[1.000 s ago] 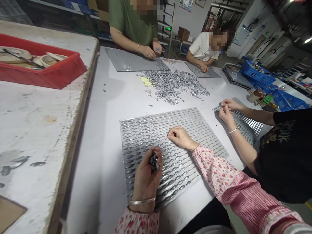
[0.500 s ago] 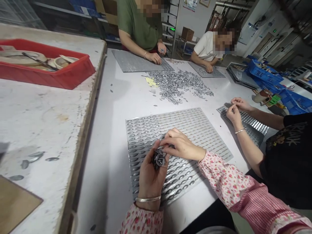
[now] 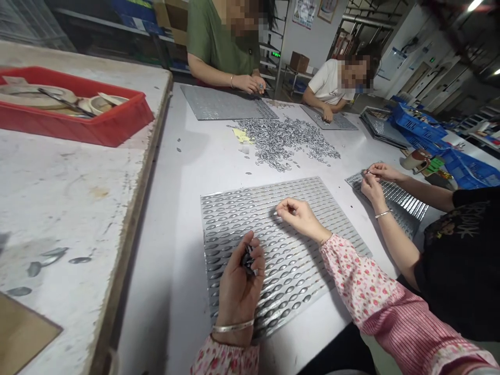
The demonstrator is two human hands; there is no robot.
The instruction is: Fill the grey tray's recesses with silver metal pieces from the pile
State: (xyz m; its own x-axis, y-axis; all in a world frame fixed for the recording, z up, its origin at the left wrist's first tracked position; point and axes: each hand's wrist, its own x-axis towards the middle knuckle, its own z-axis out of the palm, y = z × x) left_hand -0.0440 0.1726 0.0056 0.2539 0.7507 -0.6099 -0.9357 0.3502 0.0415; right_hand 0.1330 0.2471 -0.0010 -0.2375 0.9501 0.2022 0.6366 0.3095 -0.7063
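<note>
In front of me lies a flat grey panel [image 3: 269,192] with rows of slots; dark, leaf-shaped metal pieces [image 3: 238,212] sit in rows over its left part and near edge. My left hand [image 3: 241,281] is cupped above the panel's left side, its fingers curled round a clump of the same loose pieces [image 3: 248,260]. Over the middle of the panel, my right hand [image 3: 299,216] pinches one small leaf-shaped piece [image 3: 276,211] between thumb and fingertips, just above the slots. Both wrists wear strawberry-print sleeves.
A heap of loose leaf-shaped pieces [image 3: 289,138] lies beyond the panel, by a yellow paper [image 3: 242,136]. Co-workers handle similar panels [image 3: 230,104] across the table and at right. A red tray [image 3: 117,125] stands on the raised left table. Blue crates [image 3: 417,122] are at the far right.
My right hand has moved from the clump in my left hand out to the right over the panel, carrying one piece. My left fingers have closed further round the clump.
</note>
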